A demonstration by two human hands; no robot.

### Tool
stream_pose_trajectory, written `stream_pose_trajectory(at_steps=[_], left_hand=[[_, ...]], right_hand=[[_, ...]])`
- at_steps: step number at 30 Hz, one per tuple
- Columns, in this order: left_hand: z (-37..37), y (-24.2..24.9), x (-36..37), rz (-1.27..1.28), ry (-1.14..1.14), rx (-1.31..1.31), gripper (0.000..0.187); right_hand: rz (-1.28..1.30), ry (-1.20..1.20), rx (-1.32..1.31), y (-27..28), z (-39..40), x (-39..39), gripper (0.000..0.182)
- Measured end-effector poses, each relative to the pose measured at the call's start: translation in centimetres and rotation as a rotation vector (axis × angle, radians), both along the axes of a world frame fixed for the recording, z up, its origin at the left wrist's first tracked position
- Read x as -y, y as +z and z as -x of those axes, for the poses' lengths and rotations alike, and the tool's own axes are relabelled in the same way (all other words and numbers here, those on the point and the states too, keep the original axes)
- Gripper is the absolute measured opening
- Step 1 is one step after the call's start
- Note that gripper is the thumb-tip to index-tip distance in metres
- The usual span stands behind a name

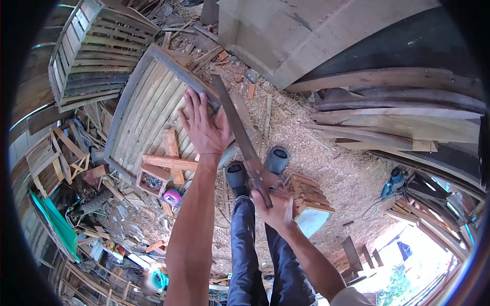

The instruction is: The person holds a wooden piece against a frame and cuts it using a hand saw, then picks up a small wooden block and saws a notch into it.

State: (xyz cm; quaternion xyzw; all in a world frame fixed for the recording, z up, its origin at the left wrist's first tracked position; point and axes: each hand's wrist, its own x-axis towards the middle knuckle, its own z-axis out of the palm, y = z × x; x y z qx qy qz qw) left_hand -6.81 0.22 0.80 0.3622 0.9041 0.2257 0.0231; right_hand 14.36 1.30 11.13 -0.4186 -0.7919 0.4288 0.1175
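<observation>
My right hand (275, 201) is wrapped round the handle of a handsaw (236, 125). Its long dark blade slants up and to the left, beside the right edge of a slatted wooden panel (148, 97) with a grey frame. Flat on that panel near the same edge lies my left hand (205, 122), fingers stretched and the thumb side close to the blade. Whether the teeth touch wood cannot be made out. Crossed wood pieces (171, 162), a small wooden box (152, 181) of small metal-looking bits and a pink tape measure (172, 197) are below the left hand.
Sawdust and offcuts cover the ground round my shoes (277, 159). A small wooden stool-like piece (309, 196) stands at right, with a blue power tool (393, 182) farther over. Stacked boards (398, 117), a large panel (286, 35) and a slatted crate (102, 56) surround the spot.
</observation>
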Motion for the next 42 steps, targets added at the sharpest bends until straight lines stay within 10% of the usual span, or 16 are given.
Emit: stream_pose_trajectory(at_steps=[42], left_hand=[[0.0,0.0,0.3,-0.002,0.012,0.013,0.070]], right_hand=[[-0.034,0.051,0.021,-1.2,-0.2,-0.2,0.037]])
